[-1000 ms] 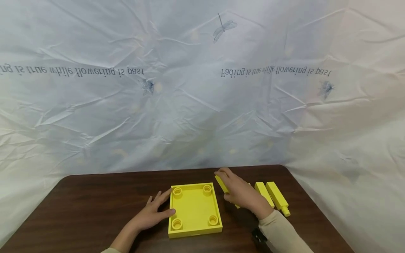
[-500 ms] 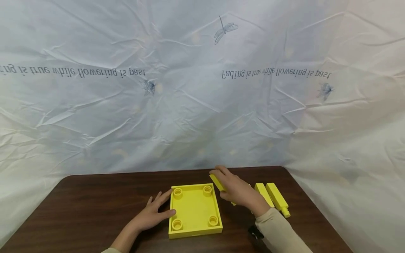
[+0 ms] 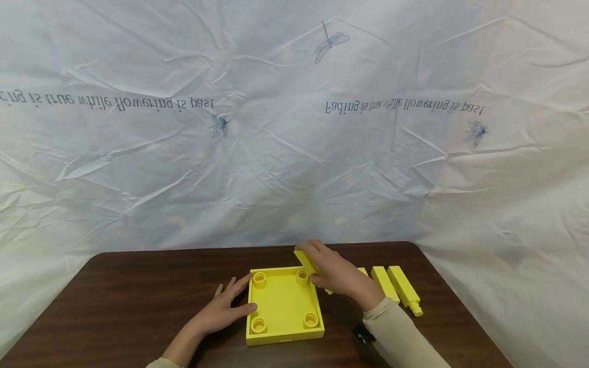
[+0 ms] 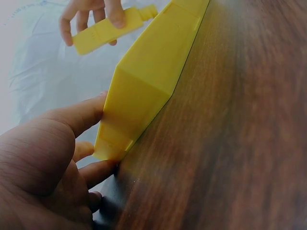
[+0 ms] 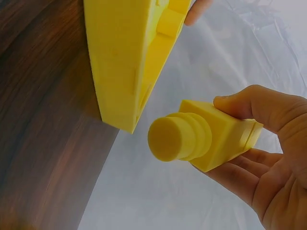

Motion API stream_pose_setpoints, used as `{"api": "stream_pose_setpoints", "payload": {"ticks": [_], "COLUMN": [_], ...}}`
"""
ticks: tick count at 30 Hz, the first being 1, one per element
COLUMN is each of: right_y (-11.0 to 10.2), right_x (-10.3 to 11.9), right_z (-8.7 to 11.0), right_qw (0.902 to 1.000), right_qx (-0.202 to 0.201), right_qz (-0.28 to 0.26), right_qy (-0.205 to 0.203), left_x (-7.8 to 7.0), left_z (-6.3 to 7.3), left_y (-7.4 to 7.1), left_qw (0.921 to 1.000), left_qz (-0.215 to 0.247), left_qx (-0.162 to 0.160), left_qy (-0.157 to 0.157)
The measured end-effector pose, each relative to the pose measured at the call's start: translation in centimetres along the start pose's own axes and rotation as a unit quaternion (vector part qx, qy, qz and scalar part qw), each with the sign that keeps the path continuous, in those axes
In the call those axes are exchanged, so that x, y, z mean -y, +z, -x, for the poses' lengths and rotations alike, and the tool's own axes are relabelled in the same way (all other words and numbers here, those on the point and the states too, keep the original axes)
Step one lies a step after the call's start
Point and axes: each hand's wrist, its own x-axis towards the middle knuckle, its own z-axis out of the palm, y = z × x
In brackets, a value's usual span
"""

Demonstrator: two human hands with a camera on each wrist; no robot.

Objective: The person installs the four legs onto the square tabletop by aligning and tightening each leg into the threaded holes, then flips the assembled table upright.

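The right hand (image 3: 338, 271) grasps a yellow bar (image 3: 304, 259), thumb on one side and fingers on the other, holding it raised by the tray's far right corner. The left hand (image 3: 221, 312) grasps nothing; its extended fingers and thumb touch the tray's left side, the thumb reaching over the rim.

Behind everything hangs a pale, creased curtain (image 3: 276, 153) printed with inverted lettering and insects. Before it stands a dark wooden table (image 3: 138, 296). The square yellow tray (image 3: 282, 301) lies on it, between the hands. To its right, two spare bars (image 3: 403, 286) lie side by side; a third bar (image 3: 362, 270) is mostly hidden by the right hand. A black object (image 3: 363, 334) shows beside the right sleeve (image 3: 400, 332). Four round sockets (image 3: 258, 325) occupy the tray's corners. The held bar's round, ringed end (image 5: 177, 136) is apart from the tray.
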Motion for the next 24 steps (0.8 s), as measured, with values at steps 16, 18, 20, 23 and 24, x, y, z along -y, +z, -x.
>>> {"api": "stream_pose_setpoints", "payload": {"ticks": [16, 18, 20, 23, 24], "right_y": [0.8, 0.7, 0.7, 0.8, 0.8], "right_x": [0.9, 0.9, 1.0, 1.0, 1.0], "right_z": [-1.6, -1.8, -1.9, -2.2, -2.3], "right_qw": [0.9998, 0.9998, 0.9998, 0.9997, 0.9997], "right_qx": [0.013, 0.014, 0.014, 0.013, 0.012], "right_qz": [0.012, 0.011, 0.008, 0.01, 0.012], "right_qy": [-0.01, -0.012, -0.014, -0.017, -0.018], "left_x": [-1.1, -1.2, -1.4, -2.0, -2.2], "left_z": [0.5, 0.5, 0.6, 0.8, 0.9], "left_y": [0.1, 0.1, 0.0, 0.1, 0.1], "left_qw": [1.0, 1.0, 1.0, 0.9999, 0.9999], "left_qz": [-0.006, -0.005, -0.005, -0.009, -0.011], "left_qx": [-0.005, -0.006, -0.006, -0.009, -0.009], "left_qy": [-0.001, -0.001, -0.001, -0.002, -0.003]}}
